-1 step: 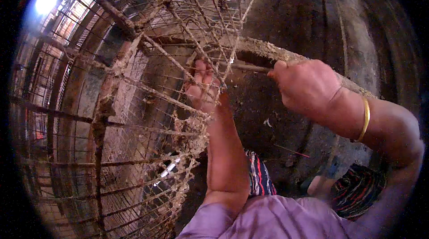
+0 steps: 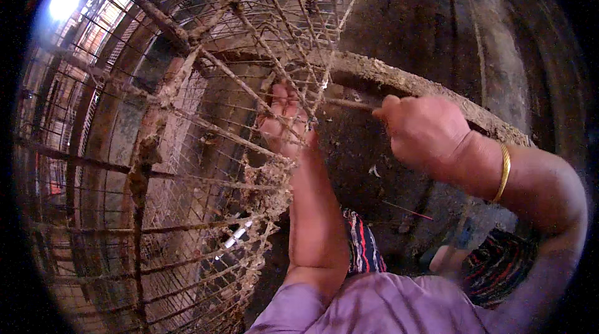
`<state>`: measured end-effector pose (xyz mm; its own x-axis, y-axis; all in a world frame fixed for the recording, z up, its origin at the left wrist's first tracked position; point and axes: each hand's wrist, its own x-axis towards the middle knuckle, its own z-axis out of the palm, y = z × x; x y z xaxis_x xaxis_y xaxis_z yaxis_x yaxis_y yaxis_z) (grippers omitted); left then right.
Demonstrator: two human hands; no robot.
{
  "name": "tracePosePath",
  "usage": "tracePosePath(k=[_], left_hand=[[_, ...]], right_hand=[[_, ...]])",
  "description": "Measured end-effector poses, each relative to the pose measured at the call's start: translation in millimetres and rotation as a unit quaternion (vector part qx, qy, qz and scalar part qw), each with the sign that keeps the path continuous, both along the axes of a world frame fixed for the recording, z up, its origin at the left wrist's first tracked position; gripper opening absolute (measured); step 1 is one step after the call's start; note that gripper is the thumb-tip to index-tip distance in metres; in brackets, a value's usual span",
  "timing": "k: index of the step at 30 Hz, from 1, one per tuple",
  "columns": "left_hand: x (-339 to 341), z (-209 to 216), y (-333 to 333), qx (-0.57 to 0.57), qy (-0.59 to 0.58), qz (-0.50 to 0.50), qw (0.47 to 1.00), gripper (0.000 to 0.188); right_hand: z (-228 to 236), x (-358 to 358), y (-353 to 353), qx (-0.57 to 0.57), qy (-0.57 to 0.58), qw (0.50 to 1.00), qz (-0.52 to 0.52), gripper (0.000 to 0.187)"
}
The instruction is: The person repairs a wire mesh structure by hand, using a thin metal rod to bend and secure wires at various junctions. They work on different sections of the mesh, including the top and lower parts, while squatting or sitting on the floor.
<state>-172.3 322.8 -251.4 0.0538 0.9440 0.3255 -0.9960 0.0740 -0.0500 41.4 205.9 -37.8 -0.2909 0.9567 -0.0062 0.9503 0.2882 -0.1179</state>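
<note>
rod is spanning from the right edge of cage to right hand, just beside the crusted beam. right hand is gripping it in a tight fist. left hand is showing through the cage; cannot tell its grip. rod is looking light, stiff, probably gritty more than slippery; fist's end is seeming the safest hold.
</note>
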Motion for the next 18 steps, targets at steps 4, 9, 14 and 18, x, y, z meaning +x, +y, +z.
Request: tracePosePath(k=[4,9,14,18], left_hand=[[-14.5,5.2,-1.2,0.034,0.498,0.235,0.834,0.046],[-9.4,21.7,-10.7,-0.01,-0.073,-0.193,0.978,0.045],[-8.7,38.2,-19.1,-0.03,0.131,-0.042,0.99,0.04],[1.2,47.7,-30.3,-0.079,0.173,0.024,0.981,0.036]], right_hand=[[-14.7,-4.8,-8.2,-0.067,0.106,0.992,-0.016,0.024],[-27.1,-6.1,-7.9,-0.122,0.261,0.957,-0.006,0.028],[-66.3,-6.0,-6.4,-0.011,0.335,0.932,0.141,0.036],[-66.9,-26.4,-22.4,-0.252,0.441,0.858,-0.075,0.04]])
